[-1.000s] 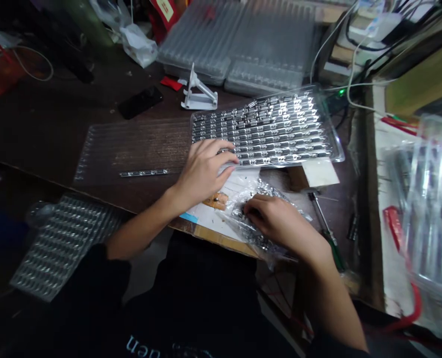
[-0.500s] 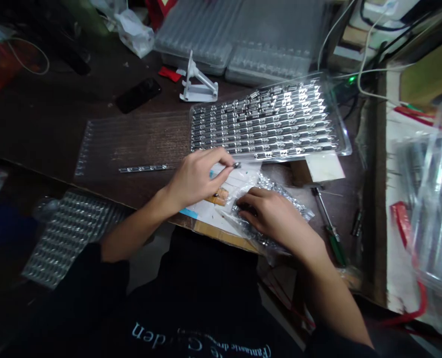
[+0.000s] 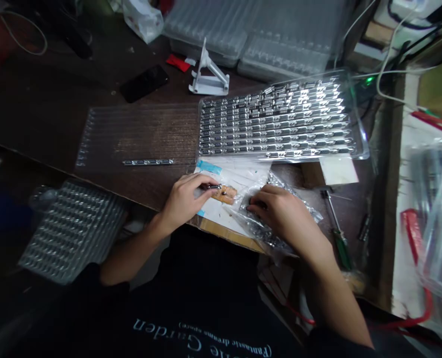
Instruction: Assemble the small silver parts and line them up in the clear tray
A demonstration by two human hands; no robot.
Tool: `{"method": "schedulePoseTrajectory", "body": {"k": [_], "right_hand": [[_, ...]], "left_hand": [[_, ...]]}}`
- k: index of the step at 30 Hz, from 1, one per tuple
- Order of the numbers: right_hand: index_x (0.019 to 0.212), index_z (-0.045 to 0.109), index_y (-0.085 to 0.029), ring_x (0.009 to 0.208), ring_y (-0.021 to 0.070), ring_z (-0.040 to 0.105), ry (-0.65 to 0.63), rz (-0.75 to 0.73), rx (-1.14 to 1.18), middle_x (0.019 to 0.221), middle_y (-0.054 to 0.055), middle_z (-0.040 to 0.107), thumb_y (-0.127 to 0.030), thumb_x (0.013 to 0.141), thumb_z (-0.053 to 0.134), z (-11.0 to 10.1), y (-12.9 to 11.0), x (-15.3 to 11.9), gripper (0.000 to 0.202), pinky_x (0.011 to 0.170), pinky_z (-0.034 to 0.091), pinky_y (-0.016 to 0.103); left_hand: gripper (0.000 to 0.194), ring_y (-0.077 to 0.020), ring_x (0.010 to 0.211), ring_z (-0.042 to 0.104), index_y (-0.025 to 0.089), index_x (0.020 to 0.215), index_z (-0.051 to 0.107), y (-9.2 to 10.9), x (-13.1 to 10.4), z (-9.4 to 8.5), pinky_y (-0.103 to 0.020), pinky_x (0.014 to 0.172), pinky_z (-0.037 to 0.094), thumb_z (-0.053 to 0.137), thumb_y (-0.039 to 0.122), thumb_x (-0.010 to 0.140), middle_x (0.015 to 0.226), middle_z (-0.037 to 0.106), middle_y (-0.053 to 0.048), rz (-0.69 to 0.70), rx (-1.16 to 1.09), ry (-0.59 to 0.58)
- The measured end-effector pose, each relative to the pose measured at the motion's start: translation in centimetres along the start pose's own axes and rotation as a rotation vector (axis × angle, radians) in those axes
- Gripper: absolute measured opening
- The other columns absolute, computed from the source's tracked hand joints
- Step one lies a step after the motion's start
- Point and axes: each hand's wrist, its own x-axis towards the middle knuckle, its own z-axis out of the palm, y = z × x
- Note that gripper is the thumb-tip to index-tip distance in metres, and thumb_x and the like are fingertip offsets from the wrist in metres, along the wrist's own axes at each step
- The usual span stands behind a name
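Note:
My left hand [image 3: 186, 200] pinches a D-sub connector [image 3: 215, 186] between thumb and fingers, just left of a small orange-brown block [image 3: 228, 195] on a white sheet [image 3: 215, 211]. My right hand [image 3: 280, 209] is closed, with its fingertips down at a clear plastic bag [image 3: 273, 236] of small shiny metal parts. What those fingertips hold is hidden. Behind both hands lies a clear plastic tray [image 3: 361, 141] filled with rows of similar connectors. To its left, a short row of connectors [image 3: 148, 162] sits in a second clear tray [image 3: 105, 134].
A green-handled screwdriver [image 3: 340, 243] lies right of the bag, near a small white box [image 3: 338, 170]. At the back are a white phone stand [image 3: 209, 79], a dark phone [image 3: 144, 83] and stacked clear trays [image 3: 206, 30]. More filled trays [image 3: 71, 228] stand lower left.
My left hand has drawn back toward me with the connector, from the tray's front edge to beside the orange-brown block. The right hand stays at the bag. The view has shifted slightly.

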Motion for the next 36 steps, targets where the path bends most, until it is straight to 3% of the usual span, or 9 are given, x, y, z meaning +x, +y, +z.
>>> {"method": "schedulePoseTrajectory", "body": {"k": [3, 8, 11, 15, 20, 23, 27, 32, 36], "right_hand": [[0.091, 0.070, -0.018, 0.082, 0.0227, 0.064, 0.006, -0.054, 0.021, 0.091, 0.010, 0.069, -0.020, 0.095, 0.057, -0.3, -0.1, 0.0, 0.014, 0.072, 0.047, 0.033], [0.095, 0.067, -0.021, 0.078, 0.0199, 0.067, 0.116, -0.024, 0.254, 0.088, 0.005, 0.072, -0.021, 0.096, 0.053, -0.3, -0.1, 0.2, 0.014, 0.071, 0.050, 0.032], [0.098, 0.070, -0.022, 0.085, 0.0201, 0.068, 0.178, -0.097, 0.312, 0.095, 0.006, 0.072, -0.017, 0.095, 0.050, 0.1, -0.3, 0.6, 0.020, 0.077, 0.053, 0.034], [0.104, 0.072, -0.023, 0.088, 0.0197, 0.069, 0.231, -0.137, 0.287, 0.099, 0.006, 0.071, -0.013, 0.094, 0.049, 1.2, -1.0, 1.1, 0.028, 0.079, 0.055, 0.033], [0.100, 0.073, -0.026, 0.084, 0.0210, 0.070, 0.301, -0.020, 0.184, 0.097, 0.005, 0.074, -0.018, 0.094, 0.052, 2.5, -2.1, 1.7, 0.023, 0.075, 0.055, 0.032], [0.101, 0.072, -0.026, 0.085, 0.0215, 0.070, 0.292, 0.005, 0.158, 0.099, 0.006, 0.073, -0.018, 0.094, 0.052, 2.8, -2.6, 2.2, 0.023, 0.077, 0.055, 0.033], [0.105, 0.071, -0.022, 0.089, 0.0201, 0.069, 0.251, -0.084, 0.246, 0.099, 0.007, 0.072, -0.019, 0.095, 0.051, 2.9, -3.0, 2.6, 0.022, 0.079, 0.055, 0.031], [0.117, 0.069, -0.020, 0.095, 0.0244, 0.065, 0.145, -0.164, 0.059, 0.108, 0.013, 0.070, -0.019, 0.100, 0.045, 3.1, -3.8, 2.7, 0.030, 0.084, 0.053, 0.038], [0.128, 0.065, -0.019, 0.097, 0.0240, 0.063, 0.084, -0.194, -0.013, 0.111, 0.013, 0.069, -0.017, 0.102, 0.039, 2.8, -4.3, 2.6, 0.037, 0.085, 0.051, 0.036]], "left_hand": [[0.007, -0.0174, 0.091, 0.071, 0.020, 0.094, 0.070, 0.0, 0.1, 0.1, -0.030, 0.086, 0.051, 0.072, 0.023, 0.088, 0.097, 0.077, -0.002, 0.040, -0.059, -0.020], [0.011, -0.0180, 0.093, 0.072, 0.021, 0.095, 0.071, -0.5, 0.2, 0.3, -0.032, 0.085, 0.050, 0.074, 0.027, 0.087, 0.098, 0.078, -0.001, 0.094, -0.074, -0.085], [0.008, -0.0181, 0.093, 0.071, 0.022, 0.096, 0.072, -0.4, 0.2, 0.3, -0.032, 0.085, 0.048, 0.072, 0.027, 0.089, 0.097, 0.078, -0.001, 0.113, -0.041, -0.090], [0.008, -0.0183, 0.095, 0.071, 0.023, 0.097, 0.073, -0.3, 0.0, 0.4, -0.032, 0.084, 0.046, 0.068, 0.026, 0.092, 0.097, 0.078, -0.001, 0.117, -0.019, -0.088], [0.010, -0.0179, 0.097, 0.071, 0.022, 0.099, 0.072, -0.5, -0.2, 0.7, -0.032, 0.086, 0.046, 0.067, 0.028, 0.093, 0.102, 0.077, -0.001, 0.101, -0.062, -0.118], [0.009, -0.0179, 0.096, 0.071, 0.022, 0.096, 0.072, -0.6, -0.3, 0.6, -0.032, 0.086, 0.046, 0.066, 0.028, 0.093, 0.099, 0.077, 0.000, 0.085, -0.091, -0.073], [0.007, -0.0182, 0.091, 0.068, 0.021, 0.095, 0.070, -0.7, -0.5, 0.1, -0.032, 0.085, 0.048, 0.065, 0.025, 0.093, 0.098, 0.076, -0.002, -0.032, -0.073, 0.102], [0.013, -0.0217, 0.096, 0.064, 0.024, 0.104, 0.068, -0.7, -1.4, -0.4, -0.035, 0.084, 0.044, 0.066, 0.023, 0.091, 0.106, 0.074, -0.002, -0.083, 0.125, -0.054], [0.011, -0.0219, 0.095, 0.063, 0.024, 0.102, 0.068, -0.7, -1.6, -0.5, -0.036, 0.083, 0.044, 0.066, 0.024, 0.092, 0.104, 0.074, -0.002, -0.076, 0.127, -0.051]]}}
